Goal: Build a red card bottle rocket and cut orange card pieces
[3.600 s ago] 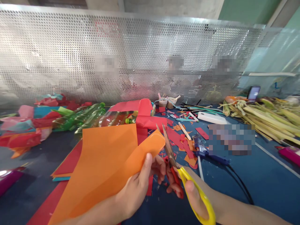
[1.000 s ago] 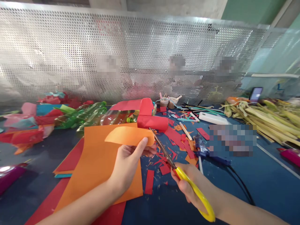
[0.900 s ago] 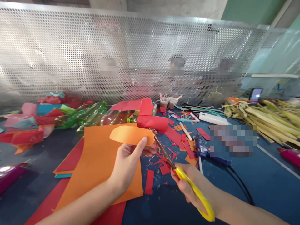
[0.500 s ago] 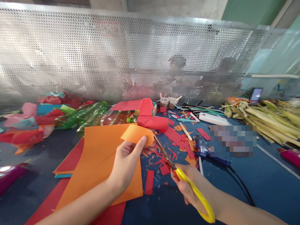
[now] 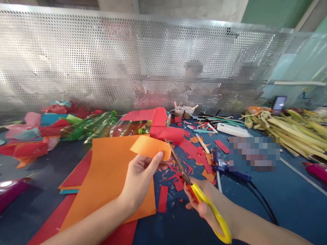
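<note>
My left hand point(image 5: 143, 173) pinches a small curled piece of orange paper point(image 5: 150, 147) between thumb and fingers. My right hand point(image 5: 204, 200) grips yellow-handled scissors point(image 5: 190, 182), whose blades lie at the right edge of that piece. Whether the blade tips touch the paper I cannot tell. Below my left hand lies a large orange paper sheet point(image 5: 109, 177), on top of red sheets point(image 5: 48, 221). Red paper scraps point(image 5: 178, 185) are scattered between my hands. Just beyond the blades rests a red paper roll point(image 5: 167, 134).
Green plastic bottles point(image 5: 102, 126) and crumpled coloured paper point(image 5: 30, 136) lie at the back left. A blue glue gun point(image 5: 227, 166) with a black cord is on the right, near dried husks point(image 5: 293, 129). A perforated metal panel point(image 5: 153, 54) stands behind the table.
The orange piece has shifted slightly right in my left hand, with its curled right end showing more. My right hand and the scissors have moved a little, the blade tips higher.
</note>
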The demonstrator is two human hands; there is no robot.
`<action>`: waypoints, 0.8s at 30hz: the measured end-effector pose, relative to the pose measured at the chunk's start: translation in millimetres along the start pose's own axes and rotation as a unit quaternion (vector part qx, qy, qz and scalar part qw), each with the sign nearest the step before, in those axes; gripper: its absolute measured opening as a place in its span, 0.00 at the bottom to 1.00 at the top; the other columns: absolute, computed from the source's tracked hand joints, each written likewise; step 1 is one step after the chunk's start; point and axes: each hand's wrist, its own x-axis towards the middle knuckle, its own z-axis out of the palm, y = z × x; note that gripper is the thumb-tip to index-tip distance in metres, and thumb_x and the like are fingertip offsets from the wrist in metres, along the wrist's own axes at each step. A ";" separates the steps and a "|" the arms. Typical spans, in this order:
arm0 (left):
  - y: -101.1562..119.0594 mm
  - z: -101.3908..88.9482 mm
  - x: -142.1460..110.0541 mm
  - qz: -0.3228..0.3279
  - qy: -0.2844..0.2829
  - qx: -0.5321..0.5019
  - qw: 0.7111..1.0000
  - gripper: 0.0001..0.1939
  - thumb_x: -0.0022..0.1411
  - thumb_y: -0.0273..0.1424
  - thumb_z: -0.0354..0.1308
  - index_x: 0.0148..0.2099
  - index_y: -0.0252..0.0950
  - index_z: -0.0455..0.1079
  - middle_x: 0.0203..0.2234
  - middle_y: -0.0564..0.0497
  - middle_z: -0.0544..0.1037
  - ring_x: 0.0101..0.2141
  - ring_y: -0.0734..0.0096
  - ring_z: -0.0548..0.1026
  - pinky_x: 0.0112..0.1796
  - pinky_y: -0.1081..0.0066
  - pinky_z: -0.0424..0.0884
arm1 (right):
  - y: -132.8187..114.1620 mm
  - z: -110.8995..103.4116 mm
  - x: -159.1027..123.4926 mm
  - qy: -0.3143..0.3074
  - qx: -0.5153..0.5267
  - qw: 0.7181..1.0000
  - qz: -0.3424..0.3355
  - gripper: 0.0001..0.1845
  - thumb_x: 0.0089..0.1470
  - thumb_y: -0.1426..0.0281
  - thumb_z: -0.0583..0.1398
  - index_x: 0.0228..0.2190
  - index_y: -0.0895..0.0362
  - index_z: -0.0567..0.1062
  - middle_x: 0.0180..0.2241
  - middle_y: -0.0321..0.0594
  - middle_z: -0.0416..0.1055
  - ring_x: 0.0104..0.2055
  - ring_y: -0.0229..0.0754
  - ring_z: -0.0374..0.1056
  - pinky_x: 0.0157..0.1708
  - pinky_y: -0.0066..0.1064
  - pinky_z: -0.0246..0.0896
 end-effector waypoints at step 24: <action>2.8 2.7 -6.3 0.023 -0.041 0.022 0.999 0.07 0.54 0.33 0.62 0.31 0.34 0.77 0.21 0.52 0.82 0.23 0.70 0.79 0.28 0.76 0.76 | 12.0 9.5 -4.8 0.071 0.031 0.997 -0.005 0.42 0.47 0.33 0.38 0.31 0.57 0.66 0.24 0.38 0.61 0.26 0.39 0.59 0.30 0.32 0.63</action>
